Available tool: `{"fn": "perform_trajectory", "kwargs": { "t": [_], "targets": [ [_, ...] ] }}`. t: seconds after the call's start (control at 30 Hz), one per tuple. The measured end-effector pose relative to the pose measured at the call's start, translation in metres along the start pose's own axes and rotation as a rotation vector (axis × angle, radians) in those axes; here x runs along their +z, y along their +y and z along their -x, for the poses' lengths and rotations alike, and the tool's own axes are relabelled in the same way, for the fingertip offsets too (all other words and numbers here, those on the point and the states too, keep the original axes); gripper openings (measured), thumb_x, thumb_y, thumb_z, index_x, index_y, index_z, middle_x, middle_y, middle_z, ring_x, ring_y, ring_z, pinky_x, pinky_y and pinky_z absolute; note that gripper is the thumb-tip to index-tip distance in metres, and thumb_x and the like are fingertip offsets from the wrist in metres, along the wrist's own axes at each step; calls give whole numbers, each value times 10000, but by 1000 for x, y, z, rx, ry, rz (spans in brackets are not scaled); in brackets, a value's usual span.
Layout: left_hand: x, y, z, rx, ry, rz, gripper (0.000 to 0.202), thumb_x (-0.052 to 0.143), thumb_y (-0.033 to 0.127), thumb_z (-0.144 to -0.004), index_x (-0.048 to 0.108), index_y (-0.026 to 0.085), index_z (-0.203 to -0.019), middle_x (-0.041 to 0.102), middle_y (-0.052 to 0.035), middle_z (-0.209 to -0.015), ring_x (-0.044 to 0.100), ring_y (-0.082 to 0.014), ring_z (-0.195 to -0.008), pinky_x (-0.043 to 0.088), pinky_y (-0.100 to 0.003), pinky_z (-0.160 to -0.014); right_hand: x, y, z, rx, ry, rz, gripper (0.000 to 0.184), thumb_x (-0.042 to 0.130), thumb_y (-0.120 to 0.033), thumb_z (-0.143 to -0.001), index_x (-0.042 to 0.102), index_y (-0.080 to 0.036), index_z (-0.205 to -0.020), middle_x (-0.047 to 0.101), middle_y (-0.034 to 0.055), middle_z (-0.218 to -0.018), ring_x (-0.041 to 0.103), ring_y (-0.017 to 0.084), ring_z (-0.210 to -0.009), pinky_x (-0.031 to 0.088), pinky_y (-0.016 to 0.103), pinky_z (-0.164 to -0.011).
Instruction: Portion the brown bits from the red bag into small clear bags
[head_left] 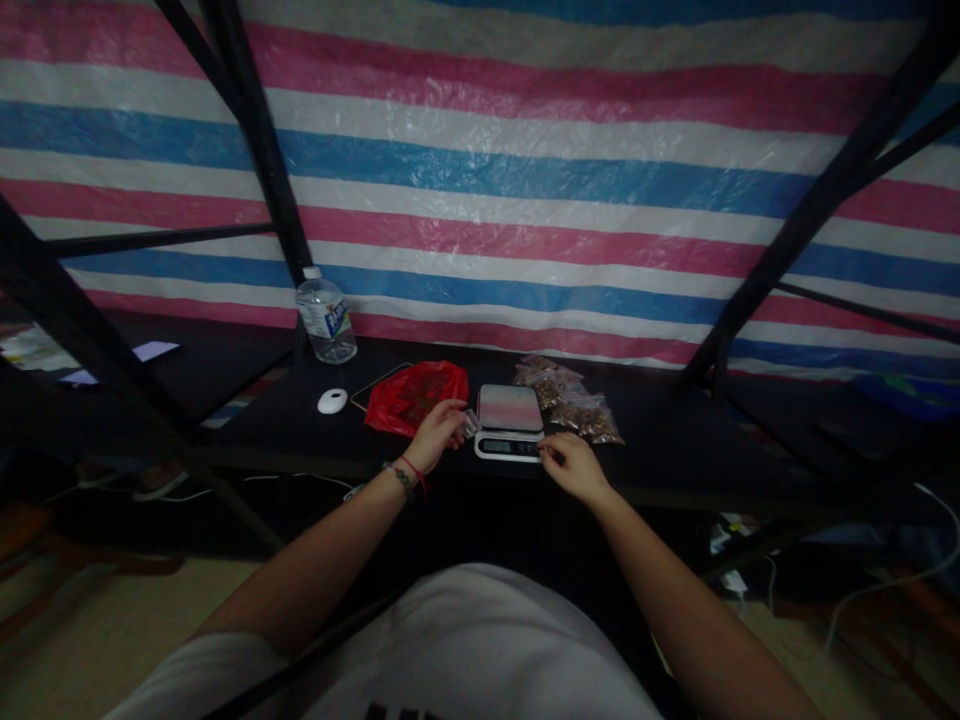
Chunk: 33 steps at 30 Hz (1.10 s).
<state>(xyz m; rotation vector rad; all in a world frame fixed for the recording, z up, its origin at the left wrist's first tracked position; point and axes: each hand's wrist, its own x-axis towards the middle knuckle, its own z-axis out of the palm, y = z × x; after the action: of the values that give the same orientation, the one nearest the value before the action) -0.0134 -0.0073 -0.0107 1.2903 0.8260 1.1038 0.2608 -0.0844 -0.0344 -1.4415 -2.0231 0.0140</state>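
Note:
A small digital kitchen scale (510,422) sits on the dark table (660,450) straight ahead. My left hand (437,433) is beside its left edge, fingers pinched on a small clear plastic bag (470,423). My right hand (571,466) rests at the scale's front right corner with fingers curled, a fingertip at the scale's front panel; nothing shows in it. A red plastic bag (411,396) holding brown pieces lies left of the scale. Several small clear bags filled with brown pieces (570,398) are heaped right of the scale.
A water bottle (325,317) stands at the back left, with a white puck-shaped object (332,401) in front of it. Black metal frame bars (255,140) cross the view before a striped tarp (525,170). Cables (900,580) lie on the floor at right.

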Motion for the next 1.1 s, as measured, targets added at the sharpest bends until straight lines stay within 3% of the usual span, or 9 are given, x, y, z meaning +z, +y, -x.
{"fn": "perform_trajectory", "kwargs": {
  "t": [0.37, 0.57, 0.77, 1.1],
  "targets": [
    [0, -2, -1, -13, 4, 18, 432, 632, 396, -756, 520, 145, -1089, 539, 51, -596, 493, -77, -475, 350, -179, -429, 3, 1, 0, 2, -8, -17, 148, 556, -261, -825, 677, -219, -901, 646, 29, -769, 582, 194, -776, 444, 323, -758],
    [0, 0, 0, -17, 4, 18, 426, 630, 391, -760, 524, 147, -1092, 539, 51, -591, 493, -77, -476, 352, -177, -430, 3, -2, -2, 83, 11, 59, 107, 590, -288, -786, 616, -205, -848, 654, 46, -854, 577, 220, -858, 443, 347, -811],
    [0, -1, 0, -25, 5, 21, 419, 626, 384, -762, 519, 153, -1096, 538, 55, -590, 495, -74, -473, 352, -173, -428, 6, -2, -2, 208, 19, 116, 208, 553, -359, -832, 625, -202, -948, 668, 72, -926, 592, 239, -932, 445, 355, -858],
    [0, 0, 0, -20, -2, 24, 414, 638, 401, -754, 532, 156, -1070, 537, 50, -619, 503, -75, -489, 367, -175, -431, 6, -2, -2, 191, -17, 133, 285, 542, -424, -853, 647, -210, -1008, 669, 82, -968, 597, 235, -968, 444, 358, -890]
  ]
}}
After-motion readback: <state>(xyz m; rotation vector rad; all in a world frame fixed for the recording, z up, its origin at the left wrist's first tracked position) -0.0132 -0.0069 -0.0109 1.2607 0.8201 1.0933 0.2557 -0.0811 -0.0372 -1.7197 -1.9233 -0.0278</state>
